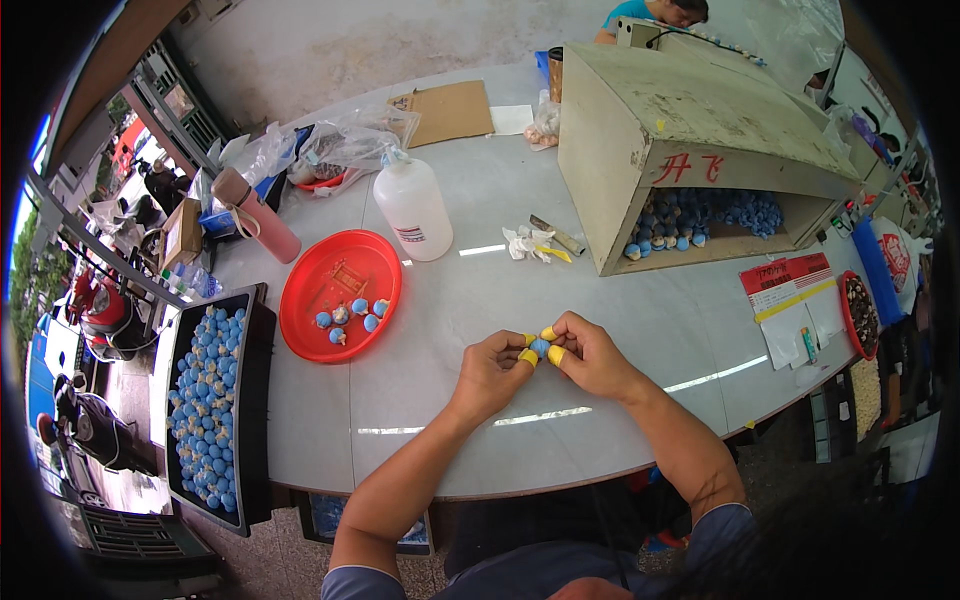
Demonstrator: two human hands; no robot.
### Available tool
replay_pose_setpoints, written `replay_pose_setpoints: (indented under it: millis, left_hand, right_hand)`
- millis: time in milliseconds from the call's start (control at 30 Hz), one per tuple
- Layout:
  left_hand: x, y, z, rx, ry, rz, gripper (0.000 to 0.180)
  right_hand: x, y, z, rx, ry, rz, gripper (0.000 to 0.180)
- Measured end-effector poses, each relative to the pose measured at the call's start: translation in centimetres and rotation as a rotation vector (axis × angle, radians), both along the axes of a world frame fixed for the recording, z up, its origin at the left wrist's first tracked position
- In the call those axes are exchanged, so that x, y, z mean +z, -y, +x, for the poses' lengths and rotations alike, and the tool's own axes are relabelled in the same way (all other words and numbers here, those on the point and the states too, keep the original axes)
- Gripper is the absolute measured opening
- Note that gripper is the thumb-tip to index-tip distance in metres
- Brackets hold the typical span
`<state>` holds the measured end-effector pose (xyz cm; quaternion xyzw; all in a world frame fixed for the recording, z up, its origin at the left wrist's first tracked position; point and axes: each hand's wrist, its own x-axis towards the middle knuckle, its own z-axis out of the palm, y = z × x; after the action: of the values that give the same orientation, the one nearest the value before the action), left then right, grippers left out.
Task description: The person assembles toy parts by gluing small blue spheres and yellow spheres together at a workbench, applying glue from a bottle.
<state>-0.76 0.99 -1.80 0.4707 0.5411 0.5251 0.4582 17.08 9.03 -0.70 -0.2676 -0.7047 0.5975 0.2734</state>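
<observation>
A small blue ball (541, 348) is sitting pinched between the yellow-covered fingertips (556, 356) of the left hand (494, 370) and the right hand (592, 360), both hands holding it narrowly over the tabletop (620, 310). To the left, a red tray (350, 262) is carrying several similar balls (340, 314), and a whitish bottle (413, 210) is standing beside it. Farther out, a black crate (258, 400) is holding many more, while an open-fronted box (600, 160) on the right is sheltering another blue heap (700, 215).
</observation>
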Motion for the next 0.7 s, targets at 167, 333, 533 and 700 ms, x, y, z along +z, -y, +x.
replay_pose_setpoints:
  millis: [167, 333, 533, 700]
  left_hand:
    - [0.2, -0.01, -0.04, -0.004, 0.003, -0.001, 0.024]
    - [0.0, -0.01, -0.28, -0.009, -0.005, 0.023, 0.025]
    - [-0.05, -0.25, -0.41, -0.022, -0.011, 0.012, 0.024]
    - [0.08, -0.18, -0.35, -0.028, -0.006, 0.001, 0.024]
  right_hand:
    - [0.14, -0.01, -0.01, 0.001, -0.003, -0.023, 0.014]
    - [0.35, 0.07, -0.21, -0.007, -0.014, -0.012, 0.013]
    - [0.41, 0.03, -0.11, -0.016, -0.006, -0.002, 0.013]
    - [0.33, 0.11, -0.03, -0.017, 0.007, -0.005, 0.012]
